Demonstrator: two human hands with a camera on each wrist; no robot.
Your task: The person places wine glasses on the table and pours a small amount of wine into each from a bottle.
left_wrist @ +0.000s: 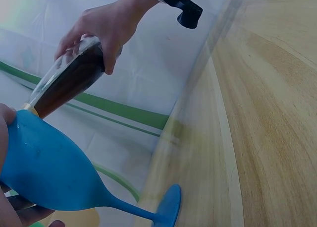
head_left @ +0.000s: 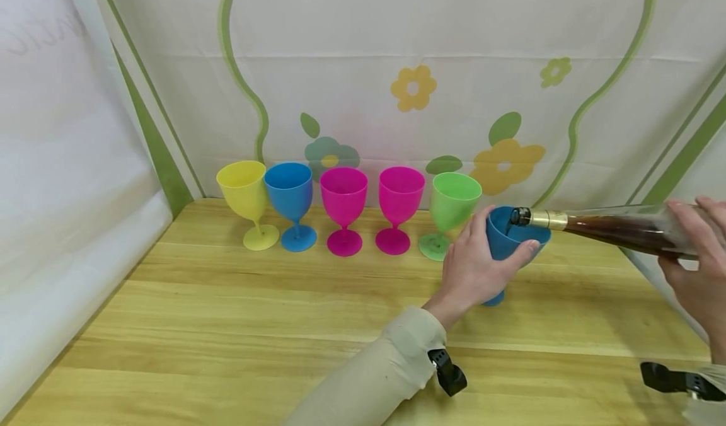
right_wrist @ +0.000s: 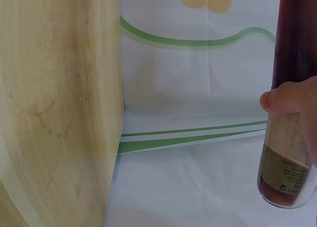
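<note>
**Pouring from the bottle into the tilted blue goblet**

Your left hand [head_left: 473, 268], nearest the head camera, curls its fingers and thumb round the bowl of a blue goblet [head_left: 513, 240], tilting the rim toward your right. Its foot [left_wrist: 168, 207] is tipped on edge at the wooden tabletop [head_left: 255, 325]; whether it touches the wood cannot be told. Your right hand [head_left: 694, 268] wraps the body of a clear glass bottle [head_left: 618, 227] of brown liquid, held almost level, its gold-collared neck [head_left: 539, 218] reaching across to the goblet so that the mouth sits at, or just inside, the rim beside your left fingertips. Judged from this, pouring is under way; the level inside the goblet is hidden, so you cannot tell how full it is. Beyond your left hand stand five upright goblets in a row: green [head_left: 450, 212] closest, just beside your knuckles, then two magenta [head_left: 399, 208] [head_left: 343, 208], blue [head_left: 292, 202] and yellow [head_left: 246, 202] farthest. Their contents are not visible, and they appear untouched.
</note>
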